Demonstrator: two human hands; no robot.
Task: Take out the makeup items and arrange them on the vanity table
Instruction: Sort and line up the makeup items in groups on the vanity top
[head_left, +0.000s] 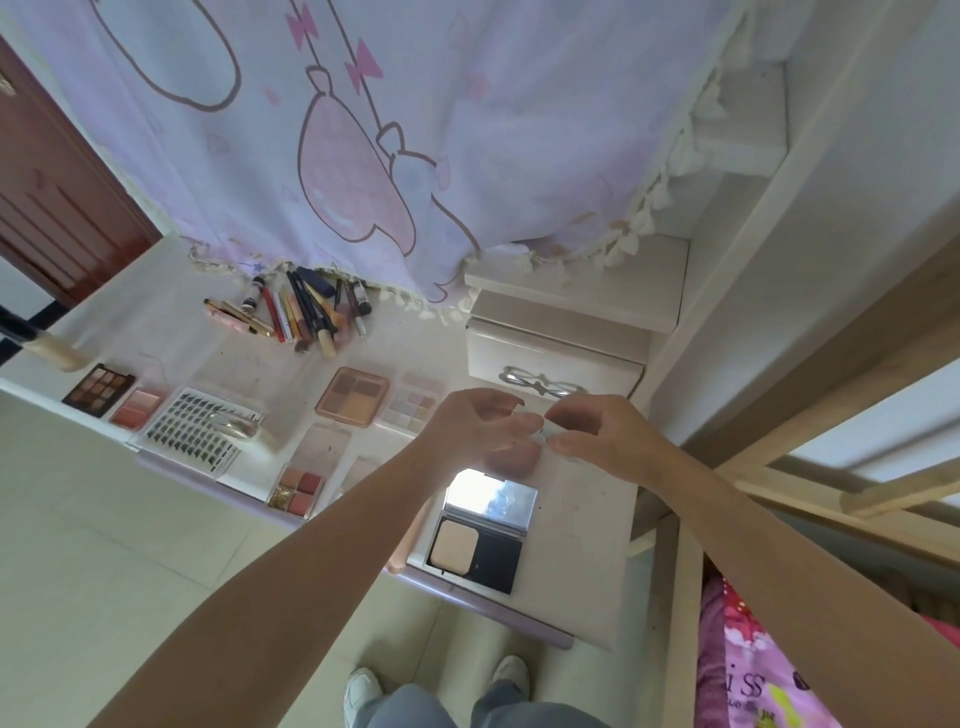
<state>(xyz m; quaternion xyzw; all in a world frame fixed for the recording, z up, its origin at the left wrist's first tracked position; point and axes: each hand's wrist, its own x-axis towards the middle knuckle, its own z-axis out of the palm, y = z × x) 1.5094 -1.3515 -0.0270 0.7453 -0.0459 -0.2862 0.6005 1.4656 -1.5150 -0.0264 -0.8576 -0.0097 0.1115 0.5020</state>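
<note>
Seven palettes (354, 403), one lash tray (195, 428), two hands (470, 423).

Bare forearms, grey trousers (415, 709), white shoes (361, 693)

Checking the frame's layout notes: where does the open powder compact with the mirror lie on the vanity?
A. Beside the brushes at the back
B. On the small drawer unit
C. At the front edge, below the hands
C: the open powder compact lies near the vanity's front edge, beneath both hands.
</note>
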